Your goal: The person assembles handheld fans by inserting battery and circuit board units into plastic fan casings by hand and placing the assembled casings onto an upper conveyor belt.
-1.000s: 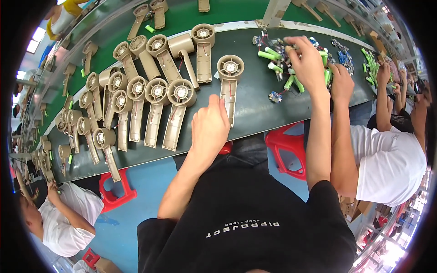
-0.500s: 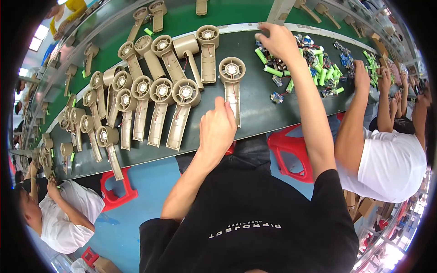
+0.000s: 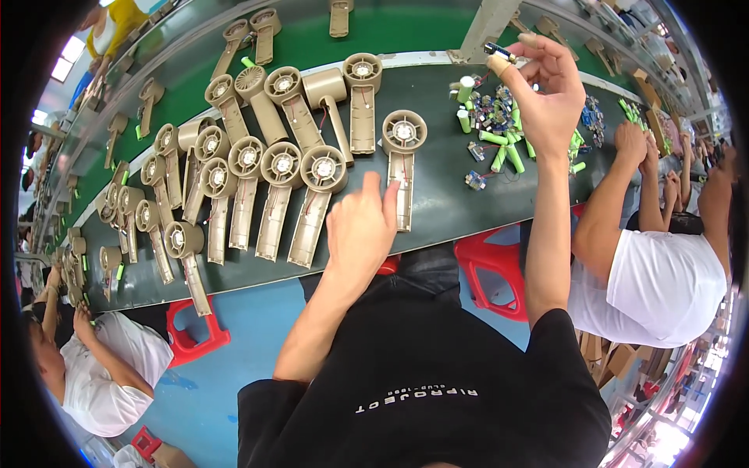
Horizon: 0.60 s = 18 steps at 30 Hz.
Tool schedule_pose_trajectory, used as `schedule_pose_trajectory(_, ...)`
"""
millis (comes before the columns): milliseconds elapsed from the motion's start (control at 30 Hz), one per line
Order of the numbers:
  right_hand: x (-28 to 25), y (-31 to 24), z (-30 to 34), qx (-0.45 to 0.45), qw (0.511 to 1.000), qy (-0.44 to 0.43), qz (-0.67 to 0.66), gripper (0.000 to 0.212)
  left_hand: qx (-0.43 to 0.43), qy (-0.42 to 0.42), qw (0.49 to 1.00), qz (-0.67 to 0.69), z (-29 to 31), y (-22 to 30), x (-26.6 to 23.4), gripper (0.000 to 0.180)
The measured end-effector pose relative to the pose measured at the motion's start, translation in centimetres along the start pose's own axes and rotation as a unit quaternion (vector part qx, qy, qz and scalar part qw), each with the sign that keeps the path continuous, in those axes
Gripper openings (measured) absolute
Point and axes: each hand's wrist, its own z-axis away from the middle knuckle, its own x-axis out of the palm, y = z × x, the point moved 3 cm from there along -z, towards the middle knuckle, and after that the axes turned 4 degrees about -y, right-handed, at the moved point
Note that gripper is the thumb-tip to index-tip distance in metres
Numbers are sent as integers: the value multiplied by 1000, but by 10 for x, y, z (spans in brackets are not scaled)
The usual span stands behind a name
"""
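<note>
The two hands are standing well apart. The right hand (image 3: 552, 109) is holding a small dark part (image 3: 498, 52) pinched at the fingertips, raised over the far edge of the table; its thumb and index finger are pointing leftward and its other fingers are curling loosely. The right forearm is rising nearly straight up to it. The left hand (image 3: 360, 238) is lying lower, its back facing up, thumb and index finger pointing away from the body with a gap between them, its other fingers folding under. Whether it is gripping or touching anything, I cannot tell. The left forearm is slanting up and rightward.

Just beside the left thumb, an open tan fan casing (image 3: 402, 183) is lying with its round head away from the person and its hollow handle nearer. To its left, many more fan casings (image 3: 323, 168) are lying in crowded rows. Below and around the right hand, green cylinders (image 3: 493, 138) are heaping up with blue circuit boards (image 3: 491, 113). All these are resting on the dark table (image 3: 437, 204). Red stools (image 3: 493, 273) are standing near it, and co-workers in white shirts (image 3: 667, 285) are sitting on either side.
</note>
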Motion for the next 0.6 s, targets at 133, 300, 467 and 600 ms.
schedule_pose_trajectory(133,0,8,-2,117,989,-85,13,30,26,78,995,48,-8,9,-18,19)
schedule_pose_trajectory(300,-7,8,10,145,977,-64,-142,29,129,137,975,116,-30,23,-33,17)
schedule_pose_trajectory(467,9,-4,17,151,964,-159,-153,34,269,131,929,220,-91,52,-23,39)
schedule_pose_trajectory(600,15,14,37,155,962,-172,-143,27,174,21,924,340,-108,49,-9,39)
